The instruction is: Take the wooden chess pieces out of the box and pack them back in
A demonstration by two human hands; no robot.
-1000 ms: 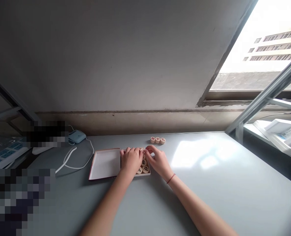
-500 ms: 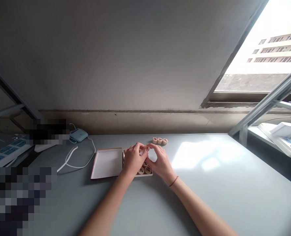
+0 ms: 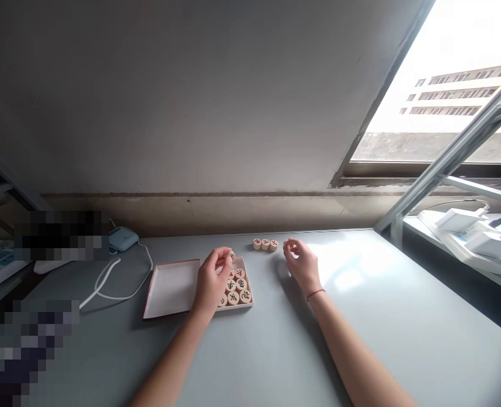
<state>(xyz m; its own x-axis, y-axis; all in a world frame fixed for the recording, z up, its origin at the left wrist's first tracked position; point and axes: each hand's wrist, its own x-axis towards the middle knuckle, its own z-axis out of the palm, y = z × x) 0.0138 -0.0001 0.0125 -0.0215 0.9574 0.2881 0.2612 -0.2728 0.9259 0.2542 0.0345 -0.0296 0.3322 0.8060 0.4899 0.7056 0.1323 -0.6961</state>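
Observation:
Round wooden Chinese chess pieces [image 3: 233,297] with red or black characters lie in a white box [image 3: 249,306]. My left hand [image 3: 214,280] is over the box's left side, pinching one wooden chess piece [image 3: 230,256] between thumb and fingers. To the right, my right hand [image 3: 301,262] is raised a little above the table, its fingertips closed on another chess piece [image 3: 288,245], which shows partly. Between that hand and the box's far side, three red-marked chess pieces [image 3: 265,245] stand side by side in a row. The left part of the box is hidden behind my left hand.
The box's lid [image 3: 171,288] lies open side up left of the box. Farther left are a white cable [image 3: 123,295] and a light blue device [image 3: 123,239]. A wall borders the grey table [image 3: 250,362] at the back; white adapters [image 3: 462,219] sit on a shelf at right.
My right hand has moved away from my left hand and the box, to the right, with a chess piece in its fingertips. The left hand stays above the box. The view has shifted slightly.

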